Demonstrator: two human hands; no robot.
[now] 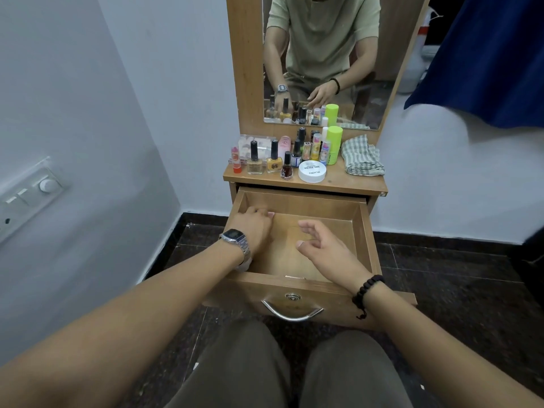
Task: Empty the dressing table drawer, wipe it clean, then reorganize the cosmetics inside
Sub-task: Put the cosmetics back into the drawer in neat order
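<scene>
The wooden drawer [363, 231] is pulled out and nothing lies on its visible floor. My left hand [254, 228], with a metal watch on the wrist, reaches into the far left corner, fingers curled down; what it touches is hidden. My right hand [326, 248] hovers over the drawer's middle with fingers spread and nothing in it. On the table top [347, 184] stand several cosmetics: nail polish bottles [273, 160], a red lipstick [236, 161], a white round jar [312, 171], a lime green bottle [334, 145]. A folded checked cloth [362, 156] lies at the right.
A mirror [323, 54] rises behind the table top. A blue cloth [485, 54] hangs at the upper right. A wall switch panel [32, 195] is at the left. Dark tiled floor [456, 275] surrounds the table. My knees are just below the drawer's metal handle [291, 315].
</scene>
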